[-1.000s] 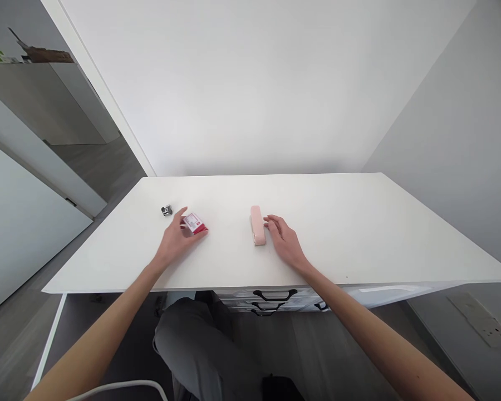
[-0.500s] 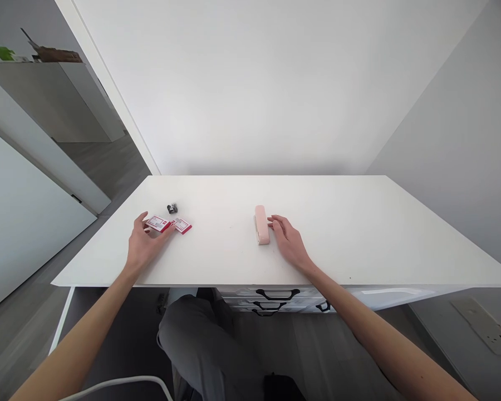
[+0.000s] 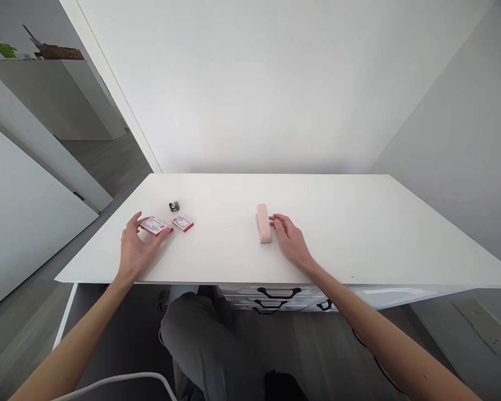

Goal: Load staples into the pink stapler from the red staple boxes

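Observation:
My left hand (image 3: 138, 245) grips a flat red-and-white box (image 3: 154, 226) with a printed label, its thumb at one end and fingers at the other. Just right of it a smaller red-and-white box (image 3: 182, 223) lies flat on the white tabletop (image 3: 217, 256). Behind them sits a small black-and-silver object (image 3: 174, 206), too small to make out. A pink stapler (image 3: 264, 224) lies near the middle, its long side pointing away from me. My right hand (image 3: 290, 240) rests beside the stapler's right side, fingers loosely extended, with nothing held; whether the fingertips touch it I cannot tell.
A white wall (image 3: 250, 83) rises behind the table. Under the front edge are drawers with black handles (image 3: 279, 293). A white cable (image 3: 121, 380) curves at the lower left, and a wall socket plate (image 3: 486, 327) is at the right.
My left hand has moved slightly left with the larger box, apart from the smaller one, which now shows fully. The right hand and stapler keep their places.

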The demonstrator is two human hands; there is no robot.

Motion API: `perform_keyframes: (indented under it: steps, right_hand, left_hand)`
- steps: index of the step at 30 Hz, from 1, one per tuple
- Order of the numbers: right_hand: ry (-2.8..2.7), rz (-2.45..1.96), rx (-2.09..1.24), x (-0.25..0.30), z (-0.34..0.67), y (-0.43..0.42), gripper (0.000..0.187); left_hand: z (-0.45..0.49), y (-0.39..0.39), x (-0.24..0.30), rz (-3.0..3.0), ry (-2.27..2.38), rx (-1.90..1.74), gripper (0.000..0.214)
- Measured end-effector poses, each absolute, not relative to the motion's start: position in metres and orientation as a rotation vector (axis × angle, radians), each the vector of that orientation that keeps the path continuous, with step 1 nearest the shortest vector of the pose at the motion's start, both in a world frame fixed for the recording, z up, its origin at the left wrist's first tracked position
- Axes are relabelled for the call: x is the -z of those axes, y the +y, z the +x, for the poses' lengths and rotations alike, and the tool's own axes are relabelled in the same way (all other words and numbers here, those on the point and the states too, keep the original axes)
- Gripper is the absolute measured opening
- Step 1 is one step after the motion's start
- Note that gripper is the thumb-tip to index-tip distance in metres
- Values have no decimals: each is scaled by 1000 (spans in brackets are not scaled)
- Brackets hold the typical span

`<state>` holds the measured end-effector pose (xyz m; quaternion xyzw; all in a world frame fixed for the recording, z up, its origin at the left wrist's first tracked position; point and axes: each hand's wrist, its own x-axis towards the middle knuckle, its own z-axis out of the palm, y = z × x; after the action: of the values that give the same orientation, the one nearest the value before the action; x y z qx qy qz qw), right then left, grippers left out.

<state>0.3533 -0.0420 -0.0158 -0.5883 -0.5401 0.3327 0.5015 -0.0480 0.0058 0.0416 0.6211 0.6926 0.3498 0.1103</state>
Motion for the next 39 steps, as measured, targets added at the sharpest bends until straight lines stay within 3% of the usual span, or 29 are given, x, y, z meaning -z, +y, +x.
perform_keyframes:
  steps: [11,25,36,39]
  right_hand:
    - [-1314,-1405,-806,19,354,-41,45]
    - [-1391,-1421,-790,15,352,-43,41]
    - [-1502,-1443,-777,10,348,-46,64]
    - [-1513,-1450,-758,11,349,-45,63]
  left_hand:
    - [8,17,-26,2528,1534,-706,72]
    - [-10,44,-17,2478,1730,-562,65]
    - [8,50,-18,2548,1674,-580,61]
    - [6,55,-16,2523,1704,-589,61]
